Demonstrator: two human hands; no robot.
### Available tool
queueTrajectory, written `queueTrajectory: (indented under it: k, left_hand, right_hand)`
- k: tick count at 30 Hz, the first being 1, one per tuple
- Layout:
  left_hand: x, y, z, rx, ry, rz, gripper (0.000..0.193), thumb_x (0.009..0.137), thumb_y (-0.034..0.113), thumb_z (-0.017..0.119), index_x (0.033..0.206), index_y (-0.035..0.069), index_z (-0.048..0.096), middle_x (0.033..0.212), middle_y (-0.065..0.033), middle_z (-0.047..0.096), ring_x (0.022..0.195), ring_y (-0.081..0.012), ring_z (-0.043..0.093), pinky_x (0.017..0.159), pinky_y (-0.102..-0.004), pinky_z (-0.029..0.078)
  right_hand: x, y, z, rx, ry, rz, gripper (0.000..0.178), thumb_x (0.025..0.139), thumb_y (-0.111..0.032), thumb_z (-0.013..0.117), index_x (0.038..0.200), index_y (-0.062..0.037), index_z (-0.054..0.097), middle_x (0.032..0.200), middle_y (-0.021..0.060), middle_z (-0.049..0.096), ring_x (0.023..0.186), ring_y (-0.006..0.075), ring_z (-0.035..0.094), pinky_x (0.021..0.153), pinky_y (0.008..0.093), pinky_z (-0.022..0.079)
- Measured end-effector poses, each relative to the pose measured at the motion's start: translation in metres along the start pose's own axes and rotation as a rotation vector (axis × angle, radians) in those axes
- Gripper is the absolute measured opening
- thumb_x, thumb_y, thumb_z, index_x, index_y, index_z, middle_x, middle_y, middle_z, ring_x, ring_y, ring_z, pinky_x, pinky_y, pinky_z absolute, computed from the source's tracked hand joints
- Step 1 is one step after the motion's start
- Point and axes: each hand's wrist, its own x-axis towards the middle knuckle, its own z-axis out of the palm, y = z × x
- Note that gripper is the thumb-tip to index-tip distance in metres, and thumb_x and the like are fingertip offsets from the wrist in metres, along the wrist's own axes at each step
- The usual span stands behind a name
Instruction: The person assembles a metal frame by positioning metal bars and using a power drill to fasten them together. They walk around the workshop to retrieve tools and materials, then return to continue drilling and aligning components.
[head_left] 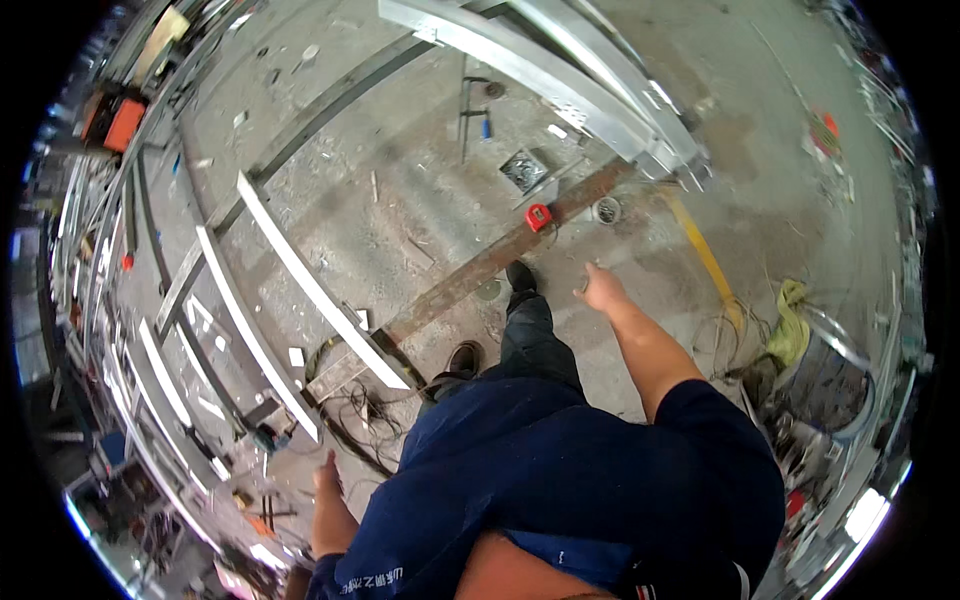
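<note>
My right hand [602, 290] hangs over the floor beside my right leg, thumb and forefinger apart, holding nothing visible. Nearest to it are a round tub [606, 210] of small metal parts and a red tape measure [538, 217], which lies on a long rusty steel beam [470, 270]. A square tray [523, 171] of small metal pieces sits just beyond the beam. On the other side, my left hand [326, 475] hangs low with its fingers partly spread and nothing seen in it. The end of a white metal bar [258, 335] and a dark blue power tool [268, 438] are close to that hand.
Long silver metal profiles [530, 70] rest across the far end of the beam. White bars [310, 275] slant across at left, over a grey rail [330, 100]. Loose cables [370, 425] lie near my left foot. At right are a yellow-green cloth [788, 320] and a round-rimmed container [825, 385].
</note>
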Motion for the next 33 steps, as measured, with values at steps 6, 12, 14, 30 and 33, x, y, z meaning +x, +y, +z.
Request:
queueTrajectory:
  k: [6,12,14,30,33]
  left_hand:
    - [-0.194,-0.086,0.100,0.073,-0.182,-0.243,0.059,0.086,0.056,0.066,0.110,0.002,0.068,0.086,-0.0110,0.068,0.068,-0.0195,0.058,0.062,-0.0352,0.045]
    - [-0.292,-0.038,0.119,0.014,-0.181,-0.498,0.057,0.088,0.055,0.064,0.110,0.003,0.068,0.083,-0.0080,0.067,0.060,-0.0164,0.053,0.054,-0.0331,0.043]
    - [-0.314,-0.019,0.117,-0.006,-0.165,-0.559,0.056,0.089,0.055,0.064,0.110,0.004,0.068,0.082,-0.0070,0.066,0.057,-0.0153,0.052,0.052,-0.0324,0.042]
    - [-0.318,-0.198,0.307,-0.525,-0.227,-0.354,0.070,0.084,0.065,0.060,0.077,-0.003,0.070,0.071,-0.0148,0.066,0.066,-0.0256,0.064,0.066,-0.0417,0.049]
    - [-0.285,-0.264,0.358,-0.509,-0.259,-0.302,0.072,0.084,0.066,0.061,0.065,-0.003,0.065,0.061,-0.0109,0.061,0.056,-0.0235,0.056,0.055,-0.0397,0.046]
  right_hand:
    - [0.162,-0.078,-0.024,-0.366,-0.141,-0.421,0.067,0.082,-0.030,0.072,0.140,-0.0123,0.043,0.138,0.0157,0.051,0.117,0.0397,0.053,0.097,0.0457,0.046]
    - [0.263,-0.049,0.044,-0.449,-0.240,-0.632,0.039,0.091,-0.015,0.054,0.131,-0.0148,0.053,0.145,0.0038,0.046,0.125,0.0331,0.046,0.103,0.0449,0.043]
    - [0.274,-0.055,0.050,-0.480,-0.291,-0.636,0.035,0.091,-0.015,0.055,0.125,-0.0124,0.056,0.137,0.0073,0.051,0.120,0.0336,0.051,0.098,0.0452,0.046]
    - [0.131,-0.196,0.049,-0.559,-0.692,-0.343,0.061,0.063,-0.025,0.079,0.112,0.0031,0.057,0.087,0.0160,0.070,0.076,0.0238,0.070,0.065,0.0361,0.057]
    - [0.068,-0.225,0.046,-0.448,-0.686,-0.332,0.055,0.066,-0.023,0.078,0.109,0.0042,0.057,0.079,0.0134,0.068,0.058,0.0206,0.065,0.047,0.0331,0.051]
